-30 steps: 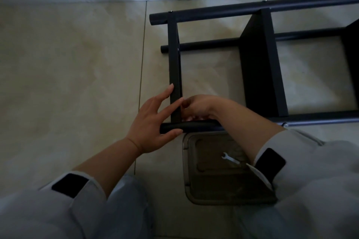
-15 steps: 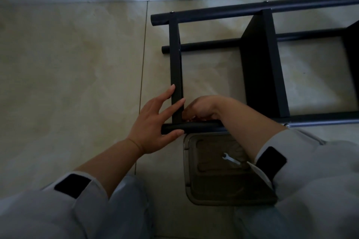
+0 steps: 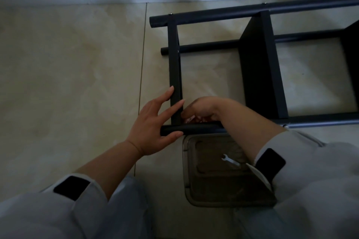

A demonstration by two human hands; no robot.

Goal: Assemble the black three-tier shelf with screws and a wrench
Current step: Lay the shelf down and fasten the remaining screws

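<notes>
Shelf frame [image 3: 175,68]: unchanged; left hand [image 3: 153,124] stayed open, bracing it; right hand [image 3: 202,110] fingers curled at joint, contents hidden; wrench [image 3: 230,160] unused.

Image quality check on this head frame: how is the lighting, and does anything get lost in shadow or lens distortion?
Head view: dim and underexposed overall; brightest along the wall base at the top. The black shelf panels lose surface detail; the right hand fingertips are too shadowed to tell what they hold. The left hand and the wrench in the tray read clearly. Wide-angle bowing curves the shelf tubes; sleeves at the bottom are soft.
</notes>
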